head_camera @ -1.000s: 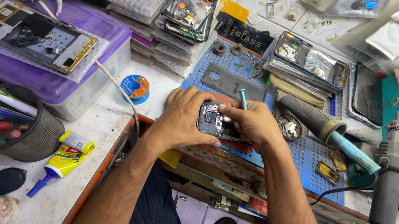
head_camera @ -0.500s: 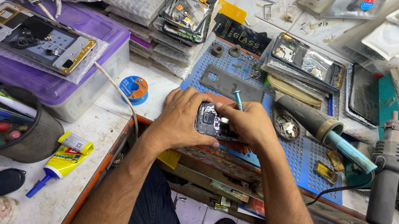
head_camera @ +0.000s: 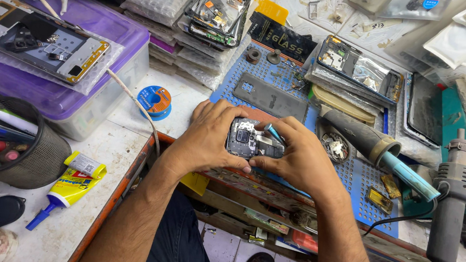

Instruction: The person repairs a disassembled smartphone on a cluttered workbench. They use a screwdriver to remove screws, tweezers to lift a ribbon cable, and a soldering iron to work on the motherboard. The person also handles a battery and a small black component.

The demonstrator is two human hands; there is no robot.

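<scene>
Opened phone (head_camera: 255,141) on near edge of blue mat (head_camera: 356,180), back cover off, board exposed. Your left hand (head_camera: 209,137) fingers curled round its left end; your right hand (head_camera: 300,156) grips right end, blue-handled tool (head_camera: 273,133) tucked under fingers. Judged: mid-repair, reassembly not begun.

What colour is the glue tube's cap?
Blue; the glue tube's cap shows best in the head view.

Cluttered white workbench (head_camera: 121,136) with orange edge, pale tiled floor (head_camera: 225,247) beneath, even daylight.
</scene>
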